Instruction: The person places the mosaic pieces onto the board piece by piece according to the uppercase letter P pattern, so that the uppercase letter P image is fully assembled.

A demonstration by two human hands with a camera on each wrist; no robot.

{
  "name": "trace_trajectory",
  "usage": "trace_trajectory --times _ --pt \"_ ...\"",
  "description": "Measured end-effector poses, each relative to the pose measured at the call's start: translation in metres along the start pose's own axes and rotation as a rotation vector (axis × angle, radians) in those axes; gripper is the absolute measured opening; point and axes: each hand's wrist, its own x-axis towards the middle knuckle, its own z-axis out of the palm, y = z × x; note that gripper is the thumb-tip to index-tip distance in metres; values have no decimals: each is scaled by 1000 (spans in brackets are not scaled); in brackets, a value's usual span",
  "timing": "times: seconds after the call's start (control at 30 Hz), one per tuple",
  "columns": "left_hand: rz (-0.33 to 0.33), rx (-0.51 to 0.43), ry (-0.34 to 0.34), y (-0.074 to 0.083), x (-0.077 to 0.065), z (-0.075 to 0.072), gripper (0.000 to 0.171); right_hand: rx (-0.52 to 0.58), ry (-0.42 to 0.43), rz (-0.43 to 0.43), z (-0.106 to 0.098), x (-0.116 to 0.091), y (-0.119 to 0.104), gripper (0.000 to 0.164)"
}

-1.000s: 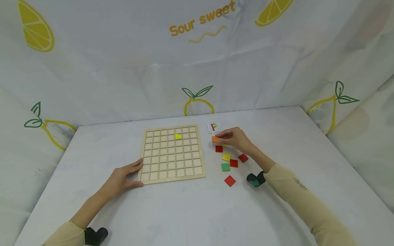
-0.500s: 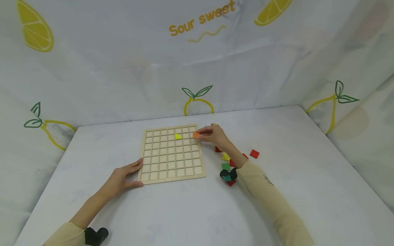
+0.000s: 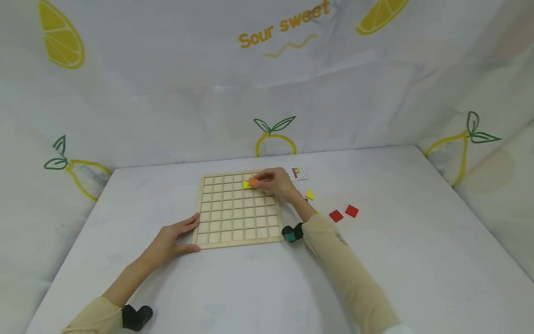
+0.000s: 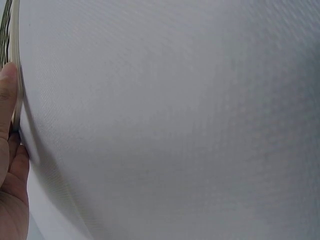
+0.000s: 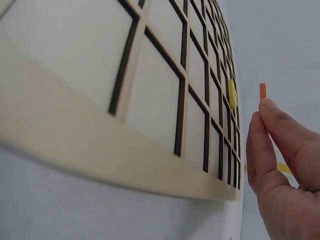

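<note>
My right hand [image 3: 277, 182] pinches an orange square tile [image 3: 252, 182] between thumb and fingertips, over the upper part of the wooden grid board [image 3: 238, 241]. In the right wrist view the orange tile [image 5: 263, 91] is edge-on and apart from the board. A yellow tile [image 3: 246, 185] lies on the grid just left of the orange one, its right side overlapped. My left hand [image 3: 168, 241] rests against the board's near left corner, fingers at the left edge and thumb at the corner. The left wrist view shows the left hand [image 4: 9, 170] touching the board's edge.
A small printed grid card [image 3: 297, 173] lies beyond the board's right side. Right of the board are a yellow piece [image 3: 309, 194] and red tiles [image 3: 352, 211]. My right forearm hides other tiles. A white cloth wall [image 3: 187, 120] stands behind the table.
My right hand has carried the orange tile leftward from beside the board to above the grid, near the yellow tile. The left hand stays at the corner. The head view has shifted slightly.
</note>
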Motion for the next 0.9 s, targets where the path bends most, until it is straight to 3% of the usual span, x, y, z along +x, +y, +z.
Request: trace_trajectory --times 0.27,0.9 --pt "-11 -11 -9 -2 1 1 76 -46 -21 -57 11 14 0 21" --pt "-47 -17 -28 0 1 -1 76 -252 54 -3 37 25 -20 23"
